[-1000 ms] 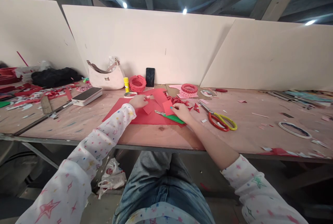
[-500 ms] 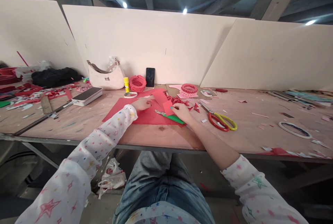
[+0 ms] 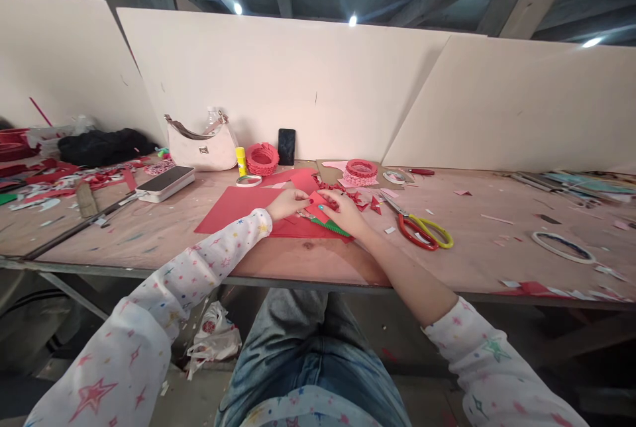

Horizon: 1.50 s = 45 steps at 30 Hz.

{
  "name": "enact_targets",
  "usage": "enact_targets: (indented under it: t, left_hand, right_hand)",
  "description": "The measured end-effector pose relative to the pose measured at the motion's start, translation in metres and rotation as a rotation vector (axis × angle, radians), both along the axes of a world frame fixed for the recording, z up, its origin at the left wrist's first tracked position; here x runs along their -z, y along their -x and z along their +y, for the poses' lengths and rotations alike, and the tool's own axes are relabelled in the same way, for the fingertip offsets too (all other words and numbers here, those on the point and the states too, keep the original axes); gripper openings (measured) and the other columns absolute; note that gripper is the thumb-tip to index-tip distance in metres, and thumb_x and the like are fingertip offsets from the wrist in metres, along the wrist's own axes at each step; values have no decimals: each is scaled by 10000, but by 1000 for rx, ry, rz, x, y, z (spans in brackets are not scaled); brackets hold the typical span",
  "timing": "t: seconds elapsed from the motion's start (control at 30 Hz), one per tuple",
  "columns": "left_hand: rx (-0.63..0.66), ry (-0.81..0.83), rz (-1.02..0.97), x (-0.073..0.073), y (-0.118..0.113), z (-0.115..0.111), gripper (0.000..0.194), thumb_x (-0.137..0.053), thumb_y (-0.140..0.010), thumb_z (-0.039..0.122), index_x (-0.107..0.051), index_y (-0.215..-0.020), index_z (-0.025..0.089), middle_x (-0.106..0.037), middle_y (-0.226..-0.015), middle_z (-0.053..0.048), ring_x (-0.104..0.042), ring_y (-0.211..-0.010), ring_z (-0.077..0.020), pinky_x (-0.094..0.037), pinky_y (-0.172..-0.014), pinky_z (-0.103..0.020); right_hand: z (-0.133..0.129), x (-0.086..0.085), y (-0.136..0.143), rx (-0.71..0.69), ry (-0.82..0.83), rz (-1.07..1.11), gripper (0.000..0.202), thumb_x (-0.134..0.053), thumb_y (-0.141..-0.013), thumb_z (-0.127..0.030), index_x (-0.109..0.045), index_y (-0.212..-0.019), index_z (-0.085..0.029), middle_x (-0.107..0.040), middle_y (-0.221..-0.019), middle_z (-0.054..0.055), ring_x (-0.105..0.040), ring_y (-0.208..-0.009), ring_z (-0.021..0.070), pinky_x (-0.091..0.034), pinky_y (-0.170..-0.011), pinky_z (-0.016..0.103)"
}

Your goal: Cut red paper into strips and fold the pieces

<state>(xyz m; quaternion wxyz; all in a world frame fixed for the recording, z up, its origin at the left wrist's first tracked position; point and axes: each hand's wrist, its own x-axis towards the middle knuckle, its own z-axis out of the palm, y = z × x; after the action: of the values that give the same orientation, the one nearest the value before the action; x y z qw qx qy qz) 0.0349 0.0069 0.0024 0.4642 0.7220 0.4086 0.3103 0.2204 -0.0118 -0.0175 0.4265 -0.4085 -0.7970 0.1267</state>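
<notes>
White panels [image 3: 278, 83] stood behind a paint-flecked wooden workbench [image 3: 462, 241], where large red paper sheets [image 3: 223, 208] lay flat in front of the seated person. Left of and behind the sheets stood a pale handbag [image 3: 201, 152], its small metal plate too tiny to read. Below the bench, a white plastic bag [image 3: 214, 341] bore a red mark, also illegible. To the right of the sheets, red-and-yellow-handled scissors [image 3: 405, 220] pointed their blades away and leftward.

The left hand [image 3: 289, 203], half a second earlier apart over the sheets, had moved right to meet the right hand [image 3: 344, 212], which had stayed nearly in place. The fingers of both were now closed on a small red paper piece [image 3: 320, 213], above the right part of the sheets. The piece sat tilted, angling down to the right; fingers hid enough of it that its long axis could not be told. Just beneath, a green-handled craft knife [image 3: 332, 225] ran slantwise, its handle end toward the lower right. Behind the sheets stood a yellow glue stick [image 3: 241, 161], its label unreadable.
</notes>
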Motion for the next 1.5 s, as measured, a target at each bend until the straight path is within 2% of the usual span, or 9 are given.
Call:
enact_targets:
  t: [0.1, 0.3, 0.43, 0.57, 0.67, 0.77, 0.93, 1.13, 1.5]
  left_hand:
    - [-49, 95, -116, 2, -4, -2, 270, -619, -715, 384, -548, -764, 129, -644, -725, -47, -650, -709, -163, -484, -577, -203]
    - [-62, 189, -237, 3, -8, -3, 313, -662, -670, 400, -589, -814, 132, -628, -757, -16, -645, -741, -161, -523, -685, -265]
    - [-10, 153, -266, 3, -8, -4, 376, -670, -658, 436, -610, -861, 126, -644, -806, -38, -645, -767, -178, -514, -727, -290]
    - [71, 133, -283, 2, -7, -5, 431, -670, -663, 442, -599, -941, 120, -647, -891, -82, -637, -833, -189, -495, -755, -290]
    - [65, 123, -330, 3, -7, -3, 386, -687, -660, 387, -575, -926, 129, -634, -913, -77, -628, -836, -164, -493, -733, -264]
    - [23, 22, -348, 6, -7, 0, 331, -700, -650, 314, -543, -875, 128, -615, -907, -67, -608, -821, -147, -499, -666, -245]
    - [45, -98, -261, 6, -7, 1, 293, -662, -672, 299, -572, -883, 117, -611, -914, -74, -578, -805, -140, -491, -615, -234]
    - [58, -81, -257, 1, -7, -5, 287, -644, -681, 356, -618, -854, 129, -641, -822, -41, -570, -652, -93, -469, -608, -214]
    - [-1, -67, -271, -1, -8, -7, 323, -662, -662, 383, -658, -846, 118, -652, -761, -44, -548, -582, -80, -455, -555, -190]
  right_hand:
    - [-4, -3, 2, 59, -78, -115, 471, -583, -715, -289, -522, -1167, -175, -520, -1190, 111, -470, -1103, 236, -374, -934, 380]
    - [-7, -5, 4, 105, -109, -184, 475, -603, -687, -260, -544, -1153, -185, -538, -1173, 104, -479, -1101, 247, -384, -933, 402]
    - [-6, -5, 3, 115, -89, -139, 408, -586, -696, -231, -581, -1101, -183, -595, -1120, 92, -521, -1055, 241, -396, -920, 407]
    - [-2, -3, 2, 120, -16, 19, 328, -580, -689, -204, -621, -1014, -182, -637, -1057, 79, -572, -983, 222, -423, -894, 385]
    - [2, -3, 1, 86, 96, 186, 275, -600, -676, -239, -632, -938, -166, -653, -1004, 82, -594, -930, 217, -453, -847, 363]
    - [2, -5, 1, 30, 214, 345, 263, -615, -677, -291, -613, -901, -155, -668, -929, 77, -612, -854, 202, -478, -770, 333]
    - [-4, -10, 1, -131, 355, 428, 258, -593, -722, -375, -606, -866, -161, -679, -793, 52, -625, -743, 169, -475, -680, 281]
    - [-4, -9, 0, -181, 376, 459, 235, -582, -739, -370, -627, -855, -171, -682, -829, 43, -619, -751, 159, -470, -675, 267]
    - [-7, -10, 3, -209, 415, 485, 231, -608, -715, -386, -627, -824, -184, -679, -782, 28, -614, -710, 154, -474, -642, 264]
